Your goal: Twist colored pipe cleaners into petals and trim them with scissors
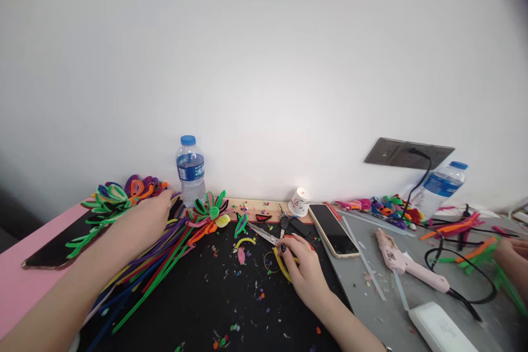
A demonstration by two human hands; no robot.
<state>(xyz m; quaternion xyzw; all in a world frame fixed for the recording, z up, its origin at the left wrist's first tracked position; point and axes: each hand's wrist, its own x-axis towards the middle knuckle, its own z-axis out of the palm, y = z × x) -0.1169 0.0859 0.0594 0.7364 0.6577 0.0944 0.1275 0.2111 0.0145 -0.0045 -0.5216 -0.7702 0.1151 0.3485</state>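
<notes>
My left hand [154, 217] reaches to the back left, among pipe-cleaner flowers [111, 195] in green, purple and orange. Its fingers are hidden behind the back of the hand, so what they hold cannot be seen. Under that forearm spread long loose pipe cleaners [154, 264] in many colours. On the black mat, my right hand [303, 267] has its fingers curled on the scissors [264, 234], whose blades point to the back left. A yellow pipe cleaner [279, 265] curves beside this hand. A green-centred pipe-cleaner flower [214, 212] lies between the hands.
A water bottle [191, 173] stands by the wall, near a paper cup [300, 202] and a phone [335, 231]. To the right lie a pink glue gun [408, 269] with a cord and a white case [441, 327]. Another person's hand [511, 261] holds green pipe cleaners at far right.
</notes>
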